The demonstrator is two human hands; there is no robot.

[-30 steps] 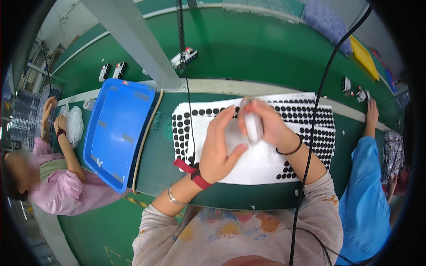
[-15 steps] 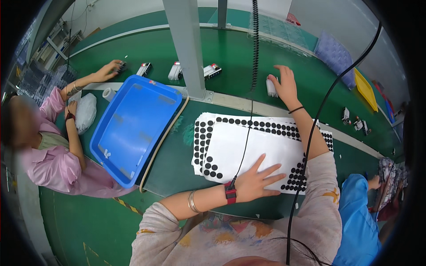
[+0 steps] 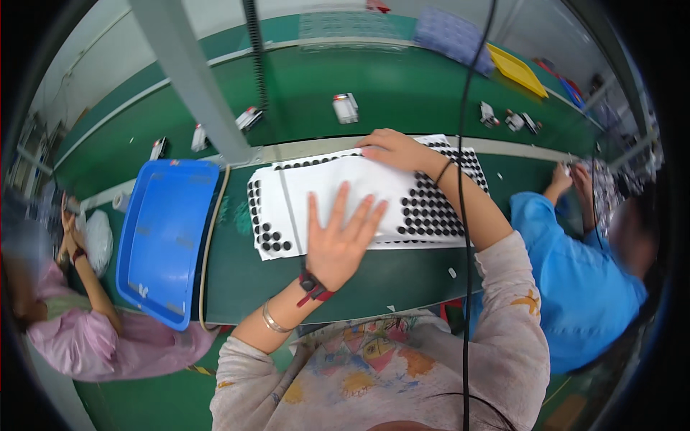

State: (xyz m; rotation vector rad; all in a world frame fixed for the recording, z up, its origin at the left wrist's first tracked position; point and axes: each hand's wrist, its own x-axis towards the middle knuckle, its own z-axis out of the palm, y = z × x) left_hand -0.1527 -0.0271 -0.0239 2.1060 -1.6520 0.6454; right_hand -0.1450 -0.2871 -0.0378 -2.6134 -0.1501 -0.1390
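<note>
A stack of white sheets with rows of round black dots (image 3: 435,208), apparently stickers, lies on the green table before me. Much of the top sheet (image 3: 295,190) is bare white, with dots left at its corners. My left hand (image 3: 338,248) rests on this sheet, open, its fingers spread and slightly blurred. At the stack's far edge lies my right hand (image 3: 399,152), fingers stretched to the left over the paper and holding nothing I can see. Beyond it, a small white block-shaped item (image 3: 346,108) sits on the green belt, apart from both hands.
A blue tray (image 3: 162,244) stands left of the sheets. Several small white-and-black items, among them one item (image 3: 488,115), lie along the belt. A grey post (image 3: 190,79) and a hanging black cable (image 3: 466,215) cross the view. Co-workers sit on both sides.
My right hand has come back from the white item on the belt to the sheets' far edge. My left hand stays flat on the top sheet. The whole view has shifted.
</note>
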